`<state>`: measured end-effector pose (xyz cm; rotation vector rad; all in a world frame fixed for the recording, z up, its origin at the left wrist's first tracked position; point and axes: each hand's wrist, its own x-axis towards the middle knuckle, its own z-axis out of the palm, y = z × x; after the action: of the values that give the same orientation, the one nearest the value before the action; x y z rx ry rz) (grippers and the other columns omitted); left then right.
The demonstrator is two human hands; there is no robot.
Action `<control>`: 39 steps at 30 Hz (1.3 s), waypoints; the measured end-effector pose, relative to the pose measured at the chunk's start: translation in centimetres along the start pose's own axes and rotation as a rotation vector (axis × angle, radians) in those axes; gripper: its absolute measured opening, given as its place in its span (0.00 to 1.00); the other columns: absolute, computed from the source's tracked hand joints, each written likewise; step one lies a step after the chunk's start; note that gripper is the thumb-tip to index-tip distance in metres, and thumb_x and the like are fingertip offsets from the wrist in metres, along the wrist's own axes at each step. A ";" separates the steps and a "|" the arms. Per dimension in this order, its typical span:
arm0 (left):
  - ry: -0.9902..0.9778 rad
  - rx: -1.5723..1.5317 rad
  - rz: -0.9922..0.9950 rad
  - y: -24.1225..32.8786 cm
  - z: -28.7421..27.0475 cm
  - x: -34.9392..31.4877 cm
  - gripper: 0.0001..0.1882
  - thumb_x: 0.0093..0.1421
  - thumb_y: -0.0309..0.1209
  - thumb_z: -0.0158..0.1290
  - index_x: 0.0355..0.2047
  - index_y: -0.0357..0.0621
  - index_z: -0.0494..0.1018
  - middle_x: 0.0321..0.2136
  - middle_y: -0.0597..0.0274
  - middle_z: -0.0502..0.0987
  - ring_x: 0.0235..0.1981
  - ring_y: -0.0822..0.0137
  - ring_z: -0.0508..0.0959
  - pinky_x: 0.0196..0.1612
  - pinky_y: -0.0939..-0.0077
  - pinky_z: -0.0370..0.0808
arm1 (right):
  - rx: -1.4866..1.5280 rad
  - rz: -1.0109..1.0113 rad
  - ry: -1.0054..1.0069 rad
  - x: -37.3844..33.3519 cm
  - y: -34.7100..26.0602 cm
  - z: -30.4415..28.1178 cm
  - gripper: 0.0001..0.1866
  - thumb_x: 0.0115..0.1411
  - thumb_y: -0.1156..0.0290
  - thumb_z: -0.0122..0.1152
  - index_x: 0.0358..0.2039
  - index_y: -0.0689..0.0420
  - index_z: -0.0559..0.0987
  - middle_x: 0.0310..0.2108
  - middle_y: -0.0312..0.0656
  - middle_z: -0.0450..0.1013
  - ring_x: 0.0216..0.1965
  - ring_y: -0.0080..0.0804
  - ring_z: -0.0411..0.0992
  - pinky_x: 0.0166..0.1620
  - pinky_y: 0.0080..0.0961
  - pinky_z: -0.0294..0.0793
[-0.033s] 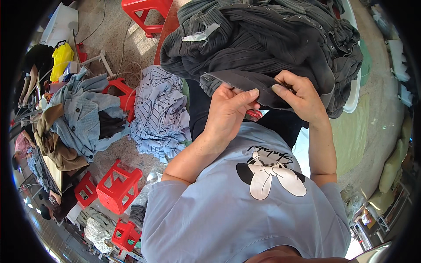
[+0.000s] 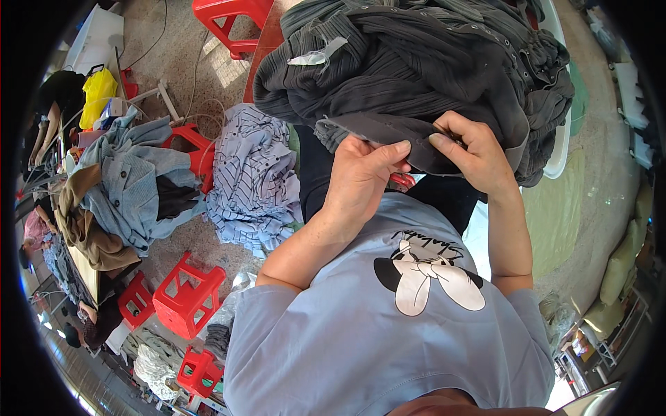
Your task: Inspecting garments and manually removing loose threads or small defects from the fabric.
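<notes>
A dark grey ribbed garment (image 2: 416, 69) lies heaped in front of me, with a row of metal eyelets along one band and a white label near its left side. My left hand (image 2: 368, 163) pinches the near edge of its cloth between thumb and fingers. Close by on the right, my right hand (image 2: 475, 149) grips the same edge, thumb on top. A short stretch of the edge runs between both hands. Just below it, a small red item (image 2: 402, 182) shows in part; its kind is unclear.
A white tub (image 2: 557, 163) edges the heap on the right. To my left lie a blue patterned cloth pile (image 2: 253, 173) and a blue-grey jacket (image 2: 132, 184). Red stools (image 2: 187, 295) stand on the floor. Other people work at the far left, near a yellow bag (image 2: 98, 96).
The held edge of the garment has turned slightly between my fingers. Both hands stay in nearly the same place.
</notes>
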<state>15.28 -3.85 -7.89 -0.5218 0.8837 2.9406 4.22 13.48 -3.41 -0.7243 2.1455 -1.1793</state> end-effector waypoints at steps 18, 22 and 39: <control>0.057 0.088 0.092 -0.1 1.8 0.1 0.12 0.58 0.21 0.60 0.42 0.37 0.74 0.35 0.60 0.80 0.34 0.73 0.78 0.37 0.79 0.74 | -0.451 -0.549 0.415 -1.3 0.2 2.9 0.16 0.56 0.72 0.67 0.43 0.59 0.71 0.28 0.42 0.74 0.22 0.36 0.74 0.26 0.27 0.72; 0.071 0.093 0.093 -0.1 1.8 0.0 0.11 0.58 0.21 0.60 0.42 0.36 0.74 0.35 0.60 0.80 0.33 0.73 0.78 0.37 0.79 0.75 | -0.433 -0.531 0.420 -1.2 0.3 3.0 0.15 0.57 0.72 0.66 0.42 0.59 0.72 0.28 0.42 0.74 0.22 0.36 0.75 0.26 0.27 0.72; 0.108 -0.001 0.115 0.9 1.4 0.7 0.08 0.62 0.19 0.52 0.41 0.34 0.73 0.36 0.57 0.80 0.35 0.67 0.81 0.38 0.74 0.78 | -0.067 -0.212 0.253 -1.0 1.1 1.9 0.12 0.57 0.71 0.67 0.40 0.61 0.77 0.25 0.37 0.73 0.21 0.20 0.65 0.29 0.17 0.66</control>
<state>14.10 -3.88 -6.60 -0.6567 0.9539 3.0408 6.02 13.61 -4.97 -0.8913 2.3710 -1.3773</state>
